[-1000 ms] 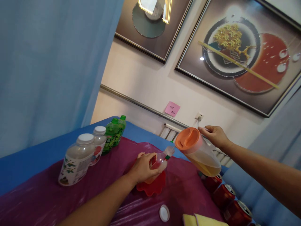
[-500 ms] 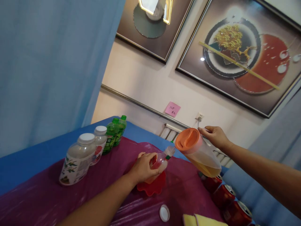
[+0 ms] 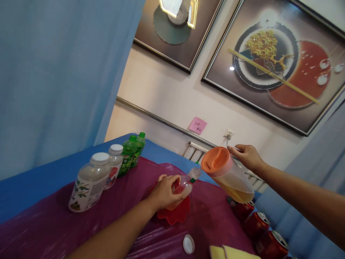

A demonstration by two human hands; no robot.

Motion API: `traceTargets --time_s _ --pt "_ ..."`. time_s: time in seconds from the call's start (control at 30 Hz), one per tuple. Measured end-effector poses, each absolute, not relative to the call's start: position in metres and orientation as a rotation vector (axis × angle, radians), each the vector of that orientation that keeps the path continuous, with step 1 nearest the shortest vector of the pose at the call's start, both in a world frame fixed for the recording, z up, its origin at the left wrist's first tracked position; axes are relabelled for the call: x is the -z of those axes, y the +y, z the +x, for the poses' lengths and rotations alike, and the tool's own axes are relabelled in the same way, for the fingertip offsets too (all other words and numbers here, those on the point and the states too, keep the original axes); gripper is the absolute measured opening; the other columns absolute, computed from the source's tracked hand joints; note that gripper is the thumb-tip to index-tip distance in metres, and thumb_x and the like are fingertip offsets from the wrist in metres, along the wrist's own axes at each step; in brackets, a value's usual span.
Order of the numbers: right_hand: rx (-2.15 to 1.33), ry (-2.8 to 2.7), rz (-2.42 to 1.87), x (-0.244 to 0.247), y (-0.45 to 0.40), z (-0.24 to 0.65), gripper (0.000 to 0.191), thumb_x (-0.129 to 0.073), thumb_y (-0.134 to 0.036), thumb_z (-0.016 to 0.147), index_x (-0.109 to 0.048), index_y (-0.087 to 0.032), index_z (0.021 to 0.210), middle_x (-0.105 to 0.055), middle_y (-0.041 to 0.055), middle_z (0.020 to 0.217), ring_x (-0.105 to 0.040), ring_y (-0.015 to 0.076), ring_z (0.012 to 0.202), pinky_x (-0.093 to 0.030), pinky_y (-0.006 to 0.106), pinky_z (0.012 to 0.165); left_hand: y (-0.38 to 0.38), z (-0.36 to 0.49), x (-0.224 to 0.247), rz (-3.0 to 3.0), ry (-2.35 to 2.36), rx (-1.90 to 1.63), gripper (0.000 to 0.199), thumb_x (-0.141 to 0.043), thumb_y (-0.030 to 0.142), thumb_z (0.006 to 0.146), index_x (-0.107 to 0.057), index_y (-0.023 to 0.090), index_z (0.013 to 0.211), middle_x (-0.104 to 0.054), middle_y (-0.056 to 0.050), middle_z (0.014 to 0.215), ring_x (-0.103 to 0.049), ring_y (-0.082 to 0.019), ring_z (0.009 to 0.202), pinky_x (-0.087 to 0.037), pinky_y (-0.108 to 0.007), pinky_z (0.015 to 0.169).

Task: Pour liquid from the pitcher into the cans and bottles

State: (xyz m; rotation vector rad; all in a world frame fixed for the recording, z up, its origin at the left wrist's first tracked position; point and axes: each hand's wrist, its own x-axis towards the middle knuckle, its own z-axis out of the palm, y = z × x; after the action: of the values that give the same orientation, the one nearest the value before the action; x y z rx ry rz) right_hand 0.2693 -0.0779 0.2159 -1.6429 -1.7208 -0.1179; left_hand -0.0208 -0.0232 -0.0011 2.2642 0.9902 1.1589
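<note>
My left hand [image 3: 165,192] is wrapped round a clear plastic bottle [image 3: 185,184], tilted with its mouth up and to the right. Beneath that bottle lies a red scalloped dish [image 3: 176,214]. My right hand [image 3: 249,157] grips the handle of a translucent pitcher [image 3: 231,181] with an orange lid [image 3: 215,160]. The pitcher leans left, its lid edge close to the bottle's mouth, and yellowish liquid lies along its lower side. Whether liquid is passing between them is too small to tell.
Two white-capped bottles [image 3: 90,181] and two green bottles [image 3: 129,154] stand at the left. Several red cans [image 3: 256,225] line the right edge. A white cap [image 3: 188,244] and a yellow cloth [image 3: 231,252] lie in front on the purple cover [image 3: 115,216].
</note>
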Motion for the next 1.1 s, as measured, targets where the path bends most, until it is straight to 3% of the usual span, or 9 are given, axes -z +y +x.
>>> traceTargets --time_s 0.77,1.1 --pt "0.145 -1.725 -1.642 -0.2174 -0.0791 0.2663 0.057 -0.061 -0.065 0.079 -0.03 -0.025 0.053 -0.025 -0.0068 0.048 -0.025 0.0084 0.045 -0.02 0.025 0.042 -0.0302 -0.0201 -0.006 2.267 1.0 -1.19 0.038 -0.069 0.059 0.077 -0.065 0.025 0.092 -0.073 0.001 0.086 -0.065 -0.021 0.08 -0.039 -0.041 0.095" --pt "0.172 -1.755 -1.639 -0.2163 -0.0761 0.2695 0.057 -0.06 -0.066 0.08 -0.032 -0.024 0.053 -0.025 -0.0067 0.049 -0.025 0.0089 0.046 -0.02 0.026 0.043 -0.0271 -0.0197 -0.0018 2.265 1.002 -1.19 0.041 -0.071 0.058 0.074 -0.066 0.025 0.097 -0.074 0.0 0.09 -0.067 -0.023 0.085 -0.039 -0.041 0.097"
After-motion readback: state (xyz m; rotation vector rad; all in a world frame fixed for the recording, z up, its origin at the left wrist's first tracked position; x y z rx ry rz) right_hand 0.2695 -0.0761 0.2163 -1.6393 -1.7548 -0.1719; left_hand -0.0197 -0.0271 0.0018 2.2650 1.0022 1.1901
